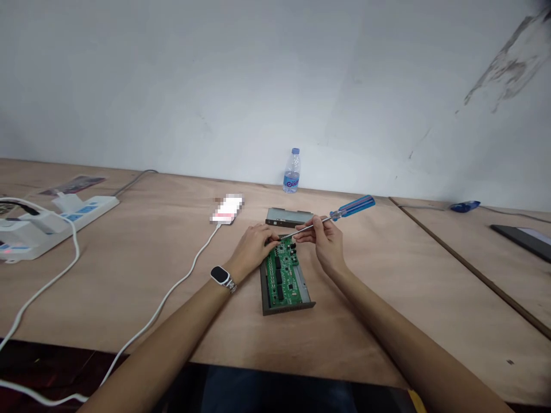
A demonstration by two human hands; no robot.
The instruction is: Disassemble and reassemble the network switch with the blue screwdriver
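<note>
A green circuit board (284,272) lies in a dark open housing (266,304) on the table in front of me. My left hand (255,248), a watch on its wrist, is closed at the far left corner of the board, with fingertips over its edge. A screwdriver with a blue handle (353,207) is pinched by its shaft in my right hand (328,244). Its tip points left at the board's far end, close to my left fingers; whether it touches a screw is too small to tell. Behind the board rests a flat metal cover (289,217).
A plastic water bottle (291,175) stands near the wall. Left of the board, a phone (228,209) lies on a white charging cable (181,281). A power strip (86,215) with plugs sits far left. To the right are a blue packet (465,206) and a dark flat device (523,241).
</note>
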